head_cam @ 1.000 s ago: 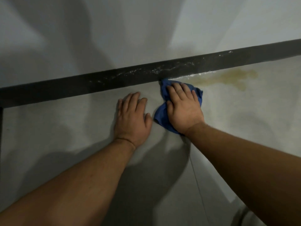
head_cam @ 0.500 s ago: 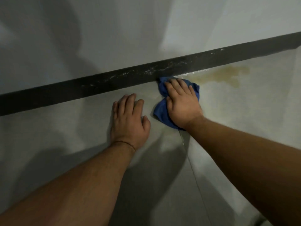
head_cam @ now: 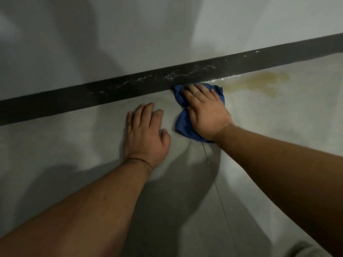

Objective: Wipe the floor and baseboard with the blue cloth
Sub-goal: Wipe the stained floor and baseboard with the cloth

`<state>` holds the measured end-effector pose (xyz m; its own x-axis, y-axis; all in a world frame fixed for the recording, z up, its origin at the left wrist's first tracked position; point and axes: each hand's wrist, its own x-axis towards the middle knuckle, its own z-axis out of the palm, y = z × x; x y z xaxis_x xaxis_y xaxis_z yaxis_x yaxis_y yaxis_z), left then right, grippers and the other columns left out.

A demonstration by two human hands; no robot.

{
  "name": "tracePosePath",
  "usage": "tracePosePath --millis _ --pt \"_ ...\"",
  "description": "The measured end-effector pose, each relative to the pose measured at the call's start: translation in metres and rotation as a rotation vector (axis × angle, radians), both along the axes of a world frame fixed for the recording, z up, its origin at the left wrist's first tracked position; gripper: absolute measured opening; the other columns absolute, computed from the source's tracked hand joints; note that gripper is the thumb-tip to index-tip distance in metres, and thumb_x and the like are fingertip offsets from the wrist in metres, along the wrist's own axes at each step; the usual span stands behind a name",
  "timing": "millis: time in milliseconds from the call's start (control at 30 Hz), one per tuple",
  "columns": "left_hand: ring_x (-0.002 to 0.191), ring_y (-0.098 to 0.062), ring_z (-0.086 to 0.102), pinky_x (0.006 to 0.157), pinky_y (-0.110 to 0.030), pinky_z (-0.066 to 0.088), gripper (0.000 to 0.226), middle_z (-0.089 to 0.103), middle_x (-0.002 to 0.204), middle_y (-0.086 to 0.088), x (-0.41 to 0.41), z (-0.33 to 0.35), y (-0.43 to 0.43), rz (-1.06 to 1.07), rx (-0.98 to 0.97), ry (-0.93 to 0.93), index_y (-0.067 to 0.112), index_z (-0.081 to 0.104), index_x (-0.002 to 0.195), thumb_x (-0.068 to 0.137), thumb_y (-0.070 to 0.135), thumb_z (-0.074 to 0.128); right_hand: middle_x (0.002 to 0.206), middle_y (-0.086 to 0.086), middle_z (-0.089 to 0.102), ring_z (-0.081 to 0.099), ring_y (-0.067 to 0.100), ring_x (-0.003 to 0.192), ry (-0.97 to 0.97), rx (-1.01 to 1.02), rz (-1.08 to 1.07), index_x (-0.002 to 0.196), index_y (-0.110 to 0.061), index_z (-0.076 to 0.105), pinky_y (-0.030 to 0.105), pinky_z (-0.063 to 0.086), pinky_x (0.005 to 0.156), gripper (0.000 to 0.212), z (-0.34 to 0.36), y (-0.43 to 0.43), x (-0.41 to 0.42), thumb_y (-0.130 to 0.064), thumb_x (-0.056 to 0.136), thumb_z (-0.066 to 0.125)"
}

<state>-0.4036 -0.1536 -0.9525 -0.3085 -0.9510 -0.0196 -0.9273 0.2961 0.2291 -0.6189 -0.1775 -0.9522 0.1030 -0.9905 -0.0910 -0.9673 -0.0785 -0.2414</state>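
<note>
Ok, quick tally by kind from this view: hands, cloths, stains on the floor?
Hands: 2, left hand flat on the floor, right hand pressing the cloth
Cloths: 1, blue cloth against the baseboard
Stains: 1, yellowish stain
Total: 4

Pale grey wall (head_cam: 130,34) ran above, w/ soft shadows across it. Thin thread or cord (head_cam: 219,191) lay on the ground, running toward lower right. Bit of grey-green fabric (head_cam: 304,249) showed at bottom right corner; couldn't tell what.
</note>
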Motion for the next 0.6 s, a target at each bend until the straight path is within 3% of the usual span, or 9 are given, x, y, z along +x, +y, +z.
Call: tracePosePath --millis 167,400,600 --pt "0.149 -0.033 0.034 0.125 -0.057 0.022 0.061 0.04 0.159 -0.013 -0.001 0.003 0.001 -0.002 0.005 -0.003 0.016 0.048 0.145 0.089 0.037 0.038 0.168 0.006 0.032 0.022 0.03 0.157 -0.014 -0.015 -0.225 0.159 -0.02 0.036 0.056 0.017 0.128 0.055 0.001 0.033 -0.004 -0.035 0.106 0.036" --pt "0.149 -0.033 0.034 0.124 -0.057 0.024 0.06 0.04 0.158 -0.014 -0.002 0.003 0.002 -0.003 -0.007 -0.021 0.015 0.047 0.145 0.09 0.036 0.04 0.169 0.001 0.029 0.017 0.026 0.159 -0.007 0.018 -0.03 0.16 -0.026 0.032 0.053 0.008 0.128 0.056 0.0 0.017 -0.001 -0.04 0.105 0.035" --pt "0.149 -0.032 0.034 0.125 -0.056 0.023 0.06 0.04 0.158 -0.013 -0.002 0.002 0.001 -0.005 -0.004 -0.021 0.015 0.047 0.146 0.09 0.037 0.041 0.168 0.004 0.032 0.023 0.027 0.157 -0.03 -0.021 -0.162 0.159 -0.021 0.036 0.054 0.018 0.128 0.054 -0.003 0.009 -0.022 -0.034 0.106 0.036"
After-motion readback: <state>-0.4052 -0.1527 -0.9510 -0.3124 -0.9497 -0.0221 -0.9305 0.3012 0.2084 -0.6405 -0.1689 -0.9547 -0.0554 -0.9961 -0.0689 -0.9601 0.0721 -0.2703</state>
